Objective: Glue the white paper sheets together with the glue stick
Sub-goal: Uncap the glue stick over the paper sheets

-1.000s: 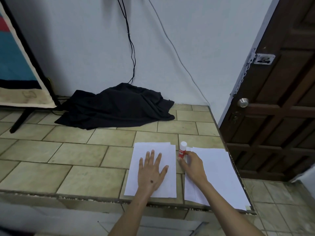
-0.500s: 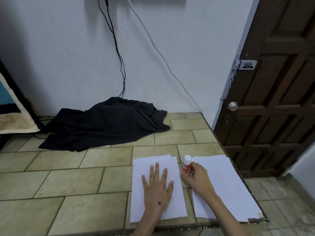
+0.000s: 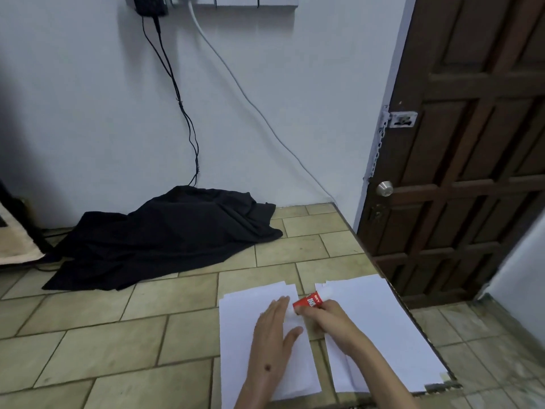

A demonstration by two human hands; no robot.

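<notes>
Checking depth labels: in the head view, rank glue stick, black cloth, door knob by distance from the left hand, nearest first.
1. glue stick: just right of the left hand, held by the right hand.
2. black cloth: far left, by the wall.
3. door knob: far right, on the door. Close to the cloth's distance; order uncertain.

Paper sheets [image 3: 250,329]: plain white, two stacks.
Glue stick [image 3: 308,301]: red label, white lettering, white cap end.
Desk [image 3: 118,335]: olive-beige tiles, dark grout lines, brick pattern.
Cloth [image 3: 165,234]: solid black.
Wall [image 3: 88,113]: pale blue-white.
Cables [image 3: 180,98]: black pair; one white.
Door [image 3: 477,143]: dark brown wood, panelled; knob [image 3: 384,188] silver.
</notes>
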